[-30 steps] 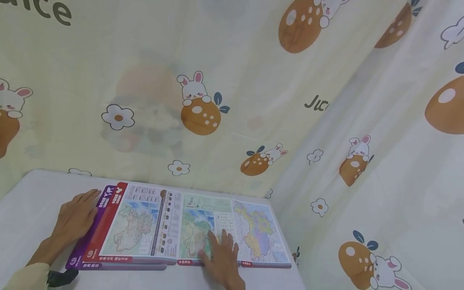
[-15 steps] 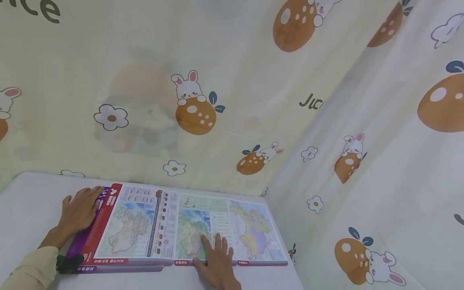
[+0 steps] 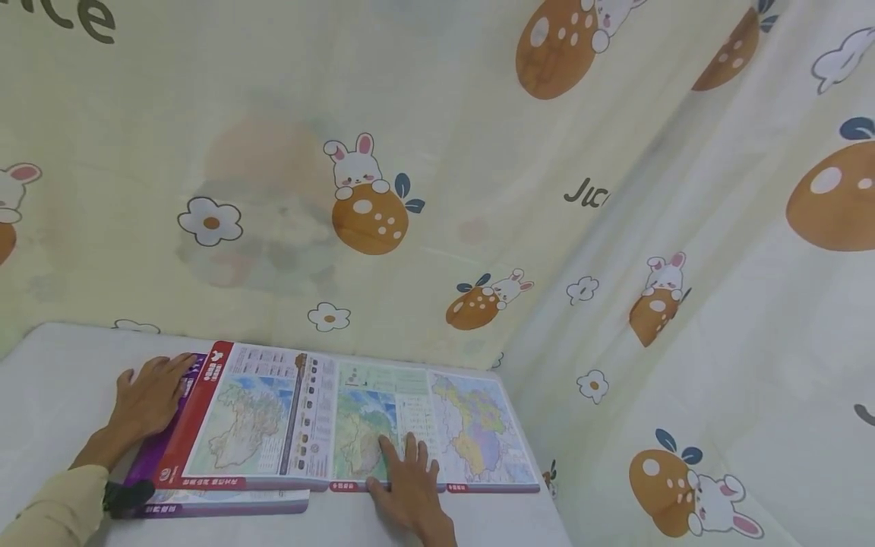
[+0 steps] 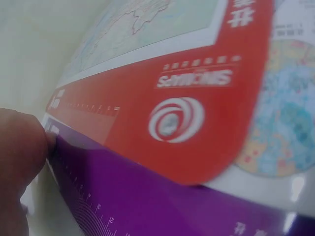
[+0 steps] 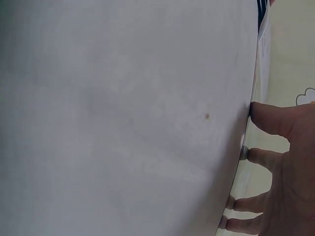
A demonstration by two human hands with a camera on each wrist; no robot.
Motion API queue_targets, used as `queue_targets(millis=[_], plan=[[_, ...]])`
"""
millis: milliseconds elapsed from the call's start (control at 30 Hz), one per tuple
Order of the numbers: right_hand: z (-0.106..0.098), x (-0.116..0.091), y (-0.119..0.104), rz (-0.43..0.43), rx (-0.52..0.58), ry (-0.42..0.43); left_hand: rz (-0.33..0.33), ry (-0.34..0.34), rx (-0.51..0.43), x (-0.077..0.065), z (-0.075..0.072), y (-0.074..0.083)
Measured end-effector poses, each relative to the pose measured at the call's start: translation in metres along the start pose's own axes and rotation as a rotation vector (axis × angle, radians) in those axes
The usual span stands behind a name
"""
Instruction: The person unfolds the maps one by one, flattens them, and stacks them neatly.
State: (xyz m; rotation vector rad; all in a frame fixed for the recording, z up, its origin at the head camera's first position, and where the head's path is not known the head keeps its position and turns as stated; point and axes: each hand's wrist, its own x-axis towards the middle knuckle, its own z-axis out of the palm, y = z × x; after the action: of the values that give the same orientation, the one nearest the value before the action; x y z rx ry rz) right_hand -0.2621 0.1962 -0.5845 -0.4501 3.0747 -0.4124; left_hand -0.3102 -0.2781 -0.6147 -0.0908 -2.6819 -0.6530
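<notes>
Map panels (image 3: 369,422) beneath right grip (image 3: 410,485)

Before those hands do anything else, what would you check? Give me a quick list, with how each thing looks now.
1. Left hand in place on the purple-edged map: ok, it rests at the map's left edge.
2. Right hand in place: ok, spread over the near edge of the middle panel.
3. Red-edged map on top of the purple-edged one: ok.
4. Left and near edges lined up: not ok, purple shows past the red edge on the left and nearest the person.
5. Middle panel and right panel joined to the red-edged map: cannot tell.
6. Purple-edged map flat underneath: cannot tell, mostly covered.
</notes>
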Motion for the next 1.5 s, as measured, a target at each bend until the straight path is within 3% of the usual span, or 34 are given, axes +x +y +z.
queue_targets(millis=[233,767,1067,1500], plan=[[0.004,0.003,0.005,-0.019,-0.008,0.030,0.004,0.011,-0.017,-0.011,-0.001,0.003],[-0.003,0.006,0.003,-0.011,0.008,-0.012,-0.020,0.019,-0.048,-0.037,-0.007,0.013],[-0.009,0.003,0.000,-0.033,0.018,0.005,-0.032,-0.025,-0.051,-0.044,-0.012,0.017],[-0.007,0.000,-0.001,-0.032,0.028,0.011,-0.019,-0.006,-0.033,-0.051,-0.020,0.018]])
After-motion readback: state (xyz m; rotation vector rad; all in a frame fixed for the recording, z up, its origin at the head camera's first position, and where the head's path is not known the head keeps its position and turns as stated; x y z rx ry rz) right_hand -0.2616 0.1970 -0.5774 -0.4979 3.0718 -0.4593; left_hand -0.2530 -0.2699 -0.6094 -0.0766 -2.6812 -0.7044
